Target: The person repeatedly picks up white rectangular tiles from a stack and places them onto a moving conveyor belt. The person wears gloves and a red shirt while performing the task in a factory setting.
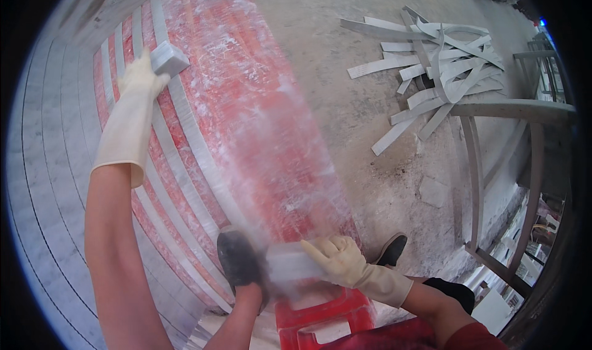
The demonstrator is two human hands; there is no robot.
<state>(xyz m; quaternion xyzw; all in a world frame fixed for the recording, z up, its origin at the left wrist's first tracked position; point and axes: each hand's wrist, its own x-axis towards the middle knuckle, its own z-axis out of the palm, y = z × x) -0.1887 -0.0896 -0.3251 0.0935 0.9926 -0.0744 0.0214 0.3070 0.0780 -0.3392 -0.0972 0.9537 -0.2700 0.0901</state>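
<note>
My left hand, in a long cream rubber glove, is closed round one side of a whitish rectangular block. That block rests on a long pale strip, one of several lying side by side on a red, white-dusted board. My right hand, gloved the same way, grips another whitish block at the board's near end. Motion smears this second block, and its underside is hidden.
Pale slabs with dark seams lie along the left. My dark shoe stands by the strips' near ends, beside a red plastic stool. Loose strips lie heaped on the floor at far right, near a metal frame.
</note>
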